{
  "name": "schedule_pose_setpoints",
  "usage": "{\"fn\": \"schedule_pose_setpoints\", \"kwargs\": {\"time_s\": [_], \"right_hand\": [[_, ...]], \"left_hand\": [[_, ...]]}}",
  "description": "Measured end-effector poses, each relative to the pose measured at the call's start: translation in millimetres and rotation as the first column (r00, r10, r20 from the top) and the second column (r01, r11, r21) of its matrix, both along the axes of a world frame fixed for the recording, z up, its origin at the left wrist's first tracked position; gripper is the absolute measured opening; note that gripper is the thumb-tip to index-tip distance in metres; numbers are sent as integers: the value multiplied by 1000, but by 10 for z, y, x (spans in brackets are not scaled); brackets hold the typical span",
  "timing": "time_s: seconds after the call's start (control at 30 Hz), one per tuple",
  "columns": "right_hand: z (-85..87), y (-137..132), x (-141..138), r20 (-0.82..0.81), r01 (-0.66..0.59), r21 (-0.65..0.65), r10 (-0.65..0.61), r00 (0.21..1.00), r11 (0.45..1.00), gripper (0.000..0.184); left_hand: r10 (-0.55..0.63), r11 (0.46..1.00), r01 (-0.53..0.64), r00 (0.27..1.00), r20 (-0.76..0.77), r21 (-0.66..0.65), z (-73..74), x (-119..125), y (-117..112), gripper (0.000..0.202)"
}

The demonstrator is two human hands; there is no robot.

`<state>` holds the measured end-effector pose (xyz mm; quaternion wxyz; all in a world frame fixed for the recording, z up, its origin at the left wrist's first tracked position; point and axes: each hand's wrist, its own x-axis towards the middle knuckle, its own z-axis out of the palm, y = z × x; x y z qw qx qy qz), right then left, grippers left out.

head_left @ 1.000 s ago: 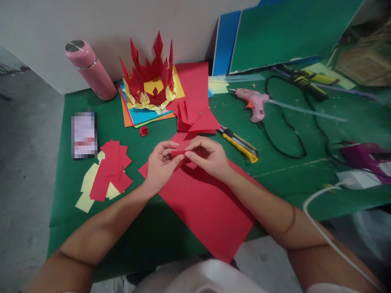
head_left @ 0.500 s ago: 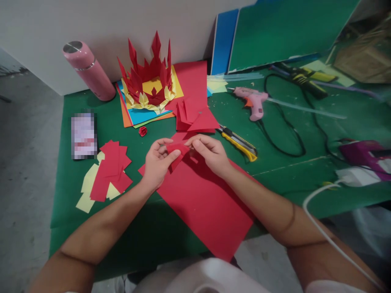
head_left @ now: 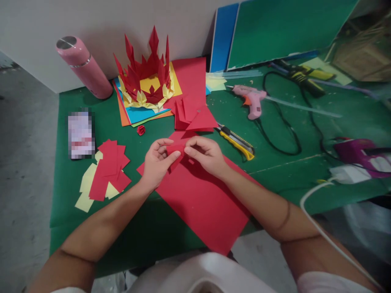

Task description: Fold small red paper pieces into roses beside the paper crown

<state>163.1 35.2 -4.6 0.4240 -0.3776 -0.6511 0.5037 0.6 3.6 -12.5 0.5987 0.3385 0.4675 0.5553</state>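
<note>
A small folded piece of red paper (head_left: 174, 152) is held between my two hands. My left hand (head_left: 159, 162) pinches it with the thumb on top and the fingers behind. At its right edge, the thumb and forefinger of my right hand (head_left: 207, 154) are pressed together on the paper. Below both hands lies a large red sheet (head_left: 210, 203) on the green table. Just beyond are more folded red papers (head_left: 198, 118), and a yellow utility knife (head_left: 236, 142) rests to their right.
A red and yellow paper crown (head_left: 149, 81) stands on coloured sheets at the back. Left are a pink flask (head_left: 87, 69), a phone (head_left: 81, 134), a red paper rose (head_left: 141, 130) and cut paper pieces (head_left: 105, 171). A pink glue gun (head_left: 252, 97) with its cable lies right.
My right thumb and forefinger have moved slightly left, closer onto the paper's edge. My left hand keeps its pinch. The whole view has shifted a little.
</note>
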Motion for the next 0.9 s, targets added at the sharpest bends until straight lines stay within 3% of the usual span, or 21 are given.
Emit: {"fn": "schedule_pose_setpoints", "kwargs": {"time_s": [0.4, 0.6, 0.73, 0.9], "right_hand": [[-25, 56, 22, -56, -164, -185, 157, 986, 969, 31], [38, 25, 14, 124, -169, -80, 178, 976, 982, 20], [67, 3, 22, 200, -180, 15, 173, 964, 984, 22], [33, 15, 35, 139, -125, -63, 133, 981, 990, 29]], "left_hand": [[-48, 999, 48, 998, -32, -1, 27, -22, 8, 44], [-67, 996, 70, 996, -57, 54, 30, -18, -19, 44], [-60, 993, 73, 990, -132, 96, 13, -21, -27, 42], [27, 995, -5, 977, -213, 104, 25, -25, -3, 51]]}}
